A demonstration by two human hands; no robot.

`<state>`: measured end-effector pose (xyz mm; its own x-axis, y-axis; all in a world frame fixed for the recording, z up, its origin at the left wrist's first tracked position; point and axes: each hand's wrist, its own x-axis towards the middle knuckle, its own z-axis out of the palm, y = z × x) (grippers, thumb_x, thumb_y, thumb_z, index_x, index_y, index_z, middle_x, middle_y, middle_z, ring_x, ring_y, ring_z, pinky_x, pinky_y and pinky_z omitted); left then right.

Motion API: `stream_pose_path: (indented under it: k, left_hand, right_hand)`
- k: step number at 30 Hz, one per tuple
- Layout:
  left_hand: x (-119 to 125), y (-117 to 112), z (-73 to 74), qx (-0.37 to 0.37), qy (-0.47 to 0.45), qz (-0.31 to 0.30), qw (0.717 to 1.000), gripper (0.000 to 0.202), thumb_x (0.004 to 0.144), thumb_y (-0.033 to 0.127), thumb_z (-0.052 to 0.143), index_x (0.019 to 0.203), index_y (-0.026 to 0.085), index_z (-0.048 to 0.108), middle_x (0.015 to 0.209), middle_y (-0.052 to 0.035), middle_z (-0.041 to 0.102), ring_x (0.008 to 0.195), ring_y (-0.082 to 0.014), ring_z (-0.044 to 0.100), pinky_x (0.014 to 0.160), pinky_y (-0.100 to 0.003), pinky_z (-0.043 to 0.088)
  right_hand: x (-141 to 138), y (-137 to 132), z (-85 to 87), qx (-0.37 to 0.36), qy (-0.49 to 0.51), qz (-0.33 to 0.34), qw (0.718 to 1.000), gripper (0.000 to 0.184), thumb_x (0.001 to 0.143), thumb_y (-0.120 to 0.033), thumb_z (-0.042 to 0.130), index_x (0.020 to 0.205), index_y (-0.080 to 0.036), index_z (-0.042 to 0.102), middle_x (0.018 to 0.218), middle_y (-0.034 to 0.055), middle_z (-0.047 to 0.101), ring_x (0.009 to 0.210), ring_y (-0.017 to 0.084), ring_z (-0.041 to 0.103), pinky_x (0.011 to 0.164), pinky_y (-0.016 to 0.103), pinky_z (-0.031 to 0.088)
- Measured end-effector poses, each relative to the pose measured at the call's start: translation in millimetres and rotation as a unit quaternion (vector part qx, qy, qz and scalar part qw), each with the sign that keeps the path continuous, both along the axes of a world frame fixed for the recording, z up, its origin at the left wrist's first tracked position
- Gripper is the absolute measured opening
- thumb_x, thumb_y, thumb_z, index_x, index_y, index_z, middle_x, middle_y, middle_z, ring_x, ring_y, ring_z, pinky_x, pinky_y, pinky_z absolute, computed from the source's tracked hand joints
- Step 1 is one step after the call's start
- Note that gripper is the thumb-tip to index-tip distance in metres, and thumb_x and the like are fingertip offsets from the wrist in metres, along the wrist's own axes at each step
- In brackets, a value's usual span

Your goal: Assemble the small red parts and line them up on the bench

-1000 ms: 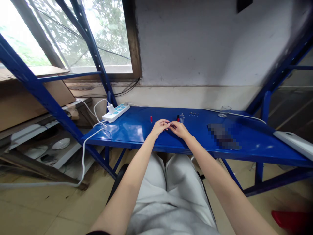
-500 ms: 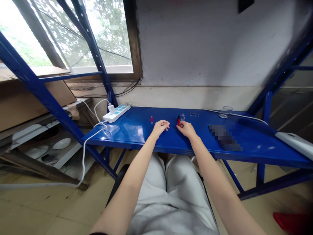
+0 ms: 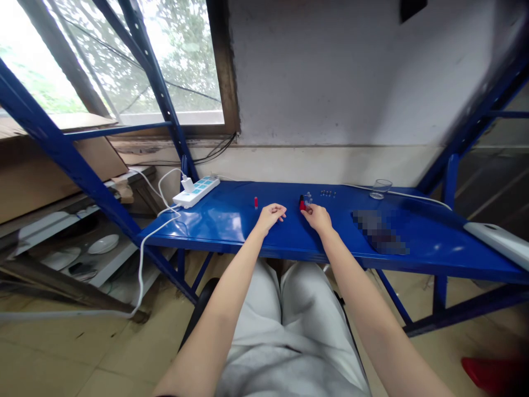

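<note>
My left hand [image 3: 271,216] hovers over the blue table [image 3: 223,220] with its fingers loosely curled and a little apart, and nothing shows in it. To its upper left stands a small red piece with a pale lower end [image 3: 255,203]. My right hand [image 3: 317,217] has thumb and fingertips drawn together beside a small red and black piece [image 3: 302,204]. Whether the fingertips grip that piece or something smaller is hidden. Several small clear pieces [image 3: 308,197] lie just behind the right hand. Further right, several tiny pieces [image 3: 328,193] form a row.
A white power strip [image 3: 197,191] with a plug and cable lies at the table's left. A clear glass [image 3: 381,189] stands at the back right. Nearer is a blurred dark flat object [image 3: 380,231]. A white object [image 3: 498,242] lies at the right end.
My right hand has shifted slightly right, and more of the red and black piece shows beside its fingertips. My left hand stays nearly still.
</note>
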<state>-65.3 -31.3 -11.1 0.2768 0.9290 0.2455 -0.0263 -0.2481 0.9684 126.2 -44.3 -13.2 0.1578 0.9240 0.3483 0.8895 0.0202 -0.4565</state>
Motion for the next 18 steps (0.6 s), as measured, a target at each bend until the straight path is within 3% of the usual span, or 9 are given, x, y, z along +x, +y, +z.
stream_pose_path:
  k: [18]
  left_hand:
    - [-0.6,1.3,-1.6,-0.002,0.006,0.0,1.0,0.024,0.069,0.035,0.062,0.078,0.013,0.06,0.064,-0.0026,0.061,0.051,-0.008,0.051,0.053,-0.023,0.038]
  right_hand:
    - [8.6,4.6,-6.1,-0.012,0.036,-0.007,0.999,0.015,0.077,-0.032,0.055,0.082,-0.02,0.061,0.075,0.0046,0.065,0.07,0.017,0.058,0.056,0.024,0.037]
